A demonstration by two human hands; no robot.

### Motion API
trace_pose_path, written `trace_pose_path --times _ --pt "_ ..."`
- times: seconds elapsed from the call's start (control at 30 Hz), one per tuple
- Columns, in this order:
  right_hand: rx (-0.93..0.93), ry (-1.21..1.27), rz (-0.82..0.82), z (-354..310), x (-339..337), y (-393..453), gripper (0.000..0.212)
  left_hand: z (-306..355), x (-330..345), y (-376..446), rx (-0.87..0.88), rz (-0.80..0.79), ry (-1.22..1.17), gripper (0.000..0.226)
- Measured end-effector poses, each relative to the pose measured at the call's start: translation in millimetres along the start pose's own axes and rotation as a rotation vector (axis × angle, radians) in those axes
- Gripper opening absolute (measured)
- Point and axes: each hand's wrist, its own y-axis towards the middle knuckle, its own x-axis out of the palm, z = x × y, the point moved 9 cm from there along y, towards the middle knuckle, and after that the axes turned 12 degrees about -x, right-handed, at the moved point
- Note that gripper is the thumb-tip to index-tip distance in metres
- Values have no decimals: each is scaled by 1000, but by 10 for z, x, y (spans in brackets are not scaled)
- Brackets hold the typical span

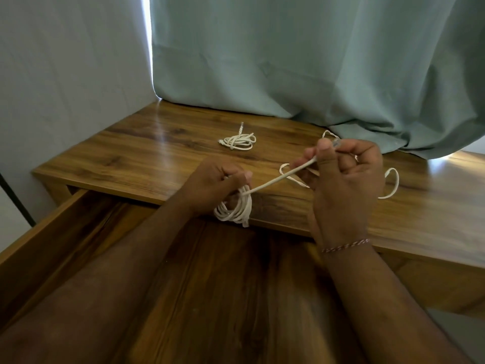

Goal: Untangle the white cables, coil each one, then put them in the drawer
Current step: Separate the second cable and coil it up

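At centre frame, a bundle of white loops (233,210) is held by the left hand (214,183), whose fingers are curled round the coil so that the loops hang below the knuckles, over the front edge of the wooden table (147,153). From that bundle a straight run of cable (282,177) rises toward the upper right of the frame, where it is pinched between thumb and fingers of the right hand (346,179); what may be the plug end shows just above the thumb tip. The long axis of this free run therefore lies diagonally, lower left to upper right, with the coil at its lower end. The remaining winding is judged to turn on this relation: the free end must be carried by the right hand down and left to the coil. Behind the right hand, loose loops (391,185) of another cable lie on the table, partly hidden. Farther back, at upper centre, a finished coil (238,140) rests on the table. Across the lower frame the drawer (65,227) stands open, no cable seen in it.
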Motion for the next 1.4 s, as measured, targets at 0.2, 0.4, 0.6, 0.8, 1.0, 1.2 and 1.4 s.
trace_pose_path --times 0.2,0.4,0.6,0.8,1.0,1.2,1.4 --pt "121 -30 67 523 -271 88 19 -50 195 -27 -84 -274 -9 24" --pt "320 99 -74 964 -136 -72 18 -290 -5 22 -254 -134 -549 21" --pt "85 -303 -445 852 100 -119 22 -452 -2 107 -413 47 -861 35" --pt "-238 -755 -666 715 294 -276 28 -365 196 44 -491 151 -943 31" --pt "10 -545 -558 834 164 -184 19 -115 342 1 -453 85 -850 52" --pt "334 -298 -301 1004 -63 -188 11 36 427 -56 -386 65 -682 26" --pt "527 -71 -129 1002 -126 -205 14 5 379 -61 -350 154 -400 24"
